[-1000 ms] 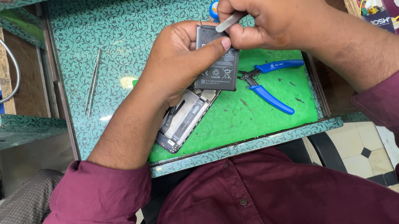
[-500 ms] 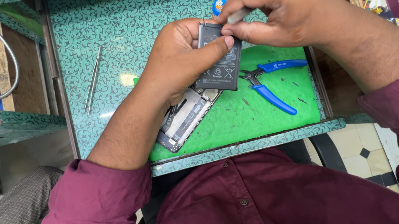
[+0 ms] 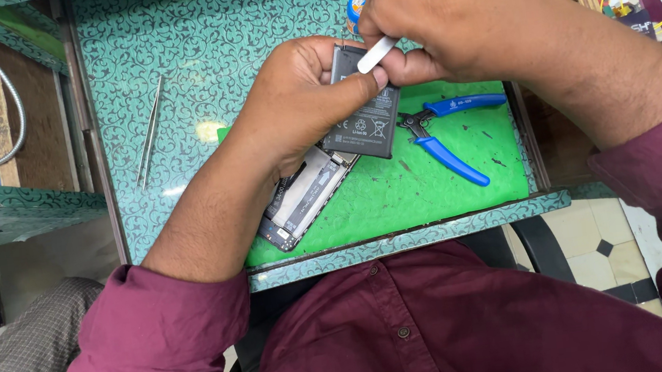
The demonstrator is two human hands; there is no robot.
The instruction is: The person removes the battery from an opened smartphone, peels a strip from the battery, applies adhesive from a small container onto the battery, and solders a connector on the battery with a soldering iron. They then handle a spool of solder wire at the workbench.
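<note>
A flat black rectangular phone battery (image 3: 364, 113) is held up off the work surface by the left hand (image 3: 298, 101), whose fingers are closed around its left edge with the thumb laid across its upper face. A slim white plastic pry stick (image 3: 376, 55) is pinched in the closed fingers of the right hand (image 3: 452, 8) and is pressed against the battery's top corner, at about 1 o'clock from the battery's middle. Below the battery, at 7 o'clock, an opened phone body with its grey inner frame showing (image 3: 303, 198) lies tilted on the bright green rubber mat (image 3: 434, 189), partly covered by the left wrist. A pair of blue-handled cutting pliers (image 3: 443, 133) rests on the mat at 3 o'clock from the battery, just beside it. A pair of thin steel tweezers (image 3: 149, 133) lies well apart at 9 o'clock on the teal patterned tabletop (image 3: 200, 33). A small blue round object (image 3: 356, 5) is partly seen at 12 o'clock, behind the right hand.
</note>
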